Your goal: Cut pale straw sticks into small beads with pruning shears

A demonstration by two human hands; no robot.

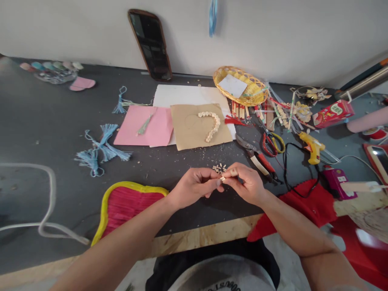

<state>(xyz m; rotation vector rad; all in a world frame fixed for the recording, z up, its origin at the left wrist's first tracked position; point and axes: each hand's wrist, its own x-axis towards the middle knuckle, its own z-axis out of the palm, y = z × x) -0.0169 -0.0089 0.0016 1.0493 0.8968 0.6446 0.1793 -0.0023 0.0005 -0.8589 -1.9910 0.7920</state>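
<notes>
Pale bits point(223, 178) are pinched by tightly closed fingertips of left hand point(197, 184) and right hand point(246, 182), above the worktop point(60, 121) near its front edge; by uneven pressure, they might be dropped into the pile point(219, 168)

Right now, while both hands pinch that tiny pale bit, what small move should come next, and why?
I'd probably carry the pale bit, pinched between left hand and right hand, to the brown paper and try it against the lower end of the cream row: that row seems to cover only part of a faint drawn outline.
</notes>
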